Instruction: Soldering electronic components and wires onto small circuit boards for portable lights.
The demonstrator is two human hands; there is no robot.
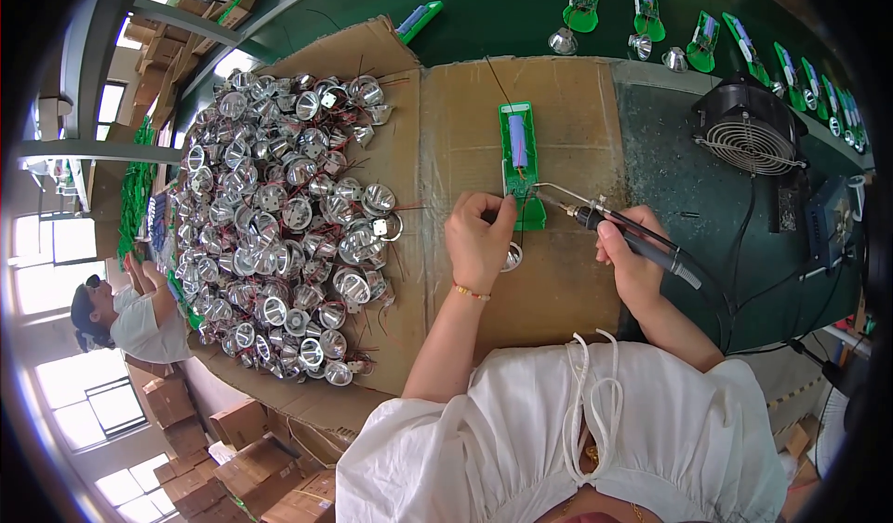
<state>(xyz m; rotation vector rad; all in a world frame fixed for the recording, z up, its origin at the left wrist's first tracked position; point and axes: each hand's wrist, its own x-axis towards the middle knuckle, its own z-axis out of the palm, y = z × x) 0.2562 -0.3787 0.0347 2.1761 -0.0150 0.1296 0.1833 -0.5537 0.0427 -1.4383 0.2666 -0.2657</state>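
Left hand: fingers curled, thumb and fingertips drawn together at the left edge of the green case; whether they pinch a wire or the case itself, I cannot tell.
Right hand: fingers wrapped around the soldering iron, its tip end pointing left toward the circuit board.
Green case: between the hands, lying lengthwise on the cardboard, with a purple battery in its upper part and a circuit board below.
Reflector cup: just below the case, beside the left hand, partly hidden by it.
Reflector pile: silvery cups with red wires, left of the case.
Surface: dark green, bearing a black fan at the right.
Writing: marks on battery and distant cartons too small to read.
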